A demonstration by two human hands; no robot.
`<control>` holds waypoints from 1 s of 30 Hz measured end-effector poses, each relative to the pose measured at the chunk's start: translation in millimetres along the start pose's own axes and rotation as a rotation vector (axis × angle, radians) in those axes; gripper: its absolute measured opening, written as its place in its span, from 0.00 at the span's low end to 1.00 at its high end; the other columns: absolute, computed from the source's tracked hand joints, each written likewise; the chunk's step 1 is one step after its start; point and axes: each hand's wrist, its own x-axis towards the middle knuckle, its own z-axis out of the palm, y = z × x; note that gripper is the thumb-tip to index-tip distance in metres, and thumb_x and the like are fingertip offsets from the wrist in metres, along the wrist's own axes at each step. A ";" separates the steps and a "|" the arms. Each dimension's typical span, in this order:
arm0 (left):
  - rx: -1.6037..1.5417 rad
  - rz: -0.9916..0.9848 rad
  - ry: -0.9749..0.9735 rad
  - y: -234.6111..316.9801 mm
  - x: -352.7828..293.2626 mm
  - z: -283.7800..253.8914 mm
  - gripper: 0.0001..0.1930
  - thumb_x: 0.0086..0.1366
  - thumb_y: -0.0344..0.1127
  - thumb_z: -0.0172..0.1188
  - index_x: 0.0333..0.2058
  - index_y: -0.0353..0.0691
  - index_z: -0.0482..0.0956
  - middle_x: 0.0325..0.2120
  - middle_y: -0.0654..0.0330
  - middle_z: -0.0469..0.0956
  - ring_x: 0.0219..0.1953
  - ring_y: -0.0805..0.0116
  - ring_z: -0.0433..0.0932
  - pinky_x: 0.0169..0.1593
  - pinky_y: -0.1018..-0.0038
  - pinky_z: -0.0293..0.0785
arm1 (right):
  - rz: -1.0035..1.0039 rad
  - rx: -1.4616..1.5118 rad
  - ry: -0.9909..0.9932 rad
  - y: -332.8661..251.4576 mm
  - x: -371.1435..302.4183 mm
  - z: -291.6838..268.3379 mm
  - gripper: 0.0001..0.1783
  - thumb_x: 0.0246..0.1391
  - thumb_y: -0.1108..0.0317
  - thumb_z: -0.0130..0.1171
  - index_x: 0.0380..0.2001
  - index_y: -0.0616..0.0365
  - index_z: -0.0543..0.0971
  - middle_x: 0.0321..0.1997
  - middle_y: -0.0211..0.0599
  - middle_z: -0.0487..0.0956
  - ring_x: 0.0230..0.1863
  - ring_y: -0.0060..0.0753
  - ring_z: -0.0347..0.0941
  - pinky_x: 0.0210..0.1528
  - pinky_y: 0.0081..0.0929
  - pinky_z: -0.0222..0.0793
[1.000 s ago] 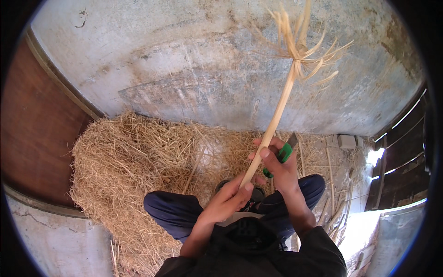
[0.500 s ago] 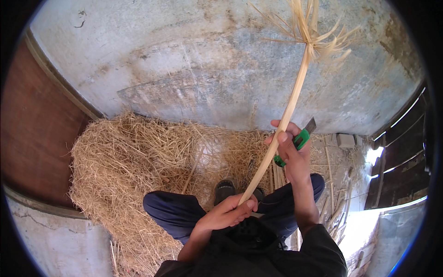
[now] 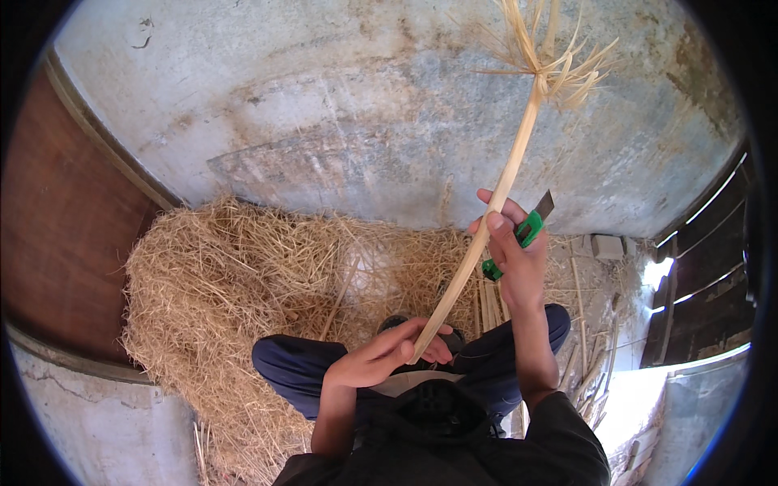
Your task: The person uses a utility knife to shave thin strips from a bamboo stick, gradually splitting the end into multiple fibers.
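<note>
A pale bamboo stick (image 3: 474, 251) slants up and away from my lap, with a tuft of curled shavings (image 3: 551, 73) at its far end. My right hand (image 3: 519, 251) pinches the stick partway along between thumb and fingers. The same hand also holds a green utility knife (image 3: 531, 229), its blade out and pointing up, to the right of the stick. At the near end of the stick is my left hand (image 3: 377, 356), its fingers stretched out behind the stick and its thumb beside it. That end lies loosely against the hand, not wrapped by the fingers.
A big heap of straw (image 3: 211, 292) lies to the left, beside a brown door panel (image 3: 73, 227). A stained pale wall (image 3: 340, 138) rises in front of me. Grey blocks (image 3: 606, 246) and loose sticks (image 3: 583, 324) lie to the right, near dark boards (image 3: 701, 267).
My left hand has loosened from a closed grip on the near end, and its fingers are now spread. My right hand and the knife have risen slightly away from me.
</note>
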 end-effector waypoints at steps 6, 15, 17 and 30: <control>0.154 -0.088 0.180 4.5 12.8 11.2 0.26 0.89 0.47 0.43 0.73 0.35 0.66 0.44 0.53 0.84 0.50 0.63 0.87 0.57 0.67 0.82 | -0.088 -0.072 -0.003 6.2 5.4 -1.1 0.24 0.75 0.61 0.65 0.67 0.64 0.82 0.38 0.33 0.90 0.35 0.14 0.76 0.43 0.19 0.71; -0.206 -0.173 0.168 -3.1 16.5 6.7 0.20 0.88 0.43 0.47 0.66 0.35 0.72 0.38 0.53 0.87 0.47 0.62 0.89 0.54 0.70 0.80 | -0.022 -0.076 -0.110 -6.5 5.7 -2.8 0.25 0.76 0.65 0.63 0.69 0.66 0.80 0.40 0.36 0.89 0.48 0.23 0.83 0.59 0.27 0.76; -0.009 -0.134 0.223 -6.4 24.6 13.3 0.19 0.88 0.42 0.48 0.65 0.36 0.73 0.41 0.53 0.87 0.48 0.63 0.89 0.57 0.70 0.80 | -0.031 -0.104 -0.129 -3.0 7.4 -2.5 0.24 0.75 0.65 0.64 0.69 0.63 0.81 0.39 0.34 0.89 0.46 0.21 0.82 0.55 0.26 0.76; -0.003 0.236 0.582 -38.2 46.1 -2.6 0.12 0.80 0.24 0.61 0.57 0.37 0.73 0.43 0.55 0.87 0.52 0.64 0.88 0.58 0.67 0.82 | -0.228 -0.450 -0.320 29.6 -11.0 19.0 0.21 0.71 0.68 0.67 0.65 0.54 0.86 0.41 0.32 0.91 0.35 0.14 0.77 0.38 0.22 0.71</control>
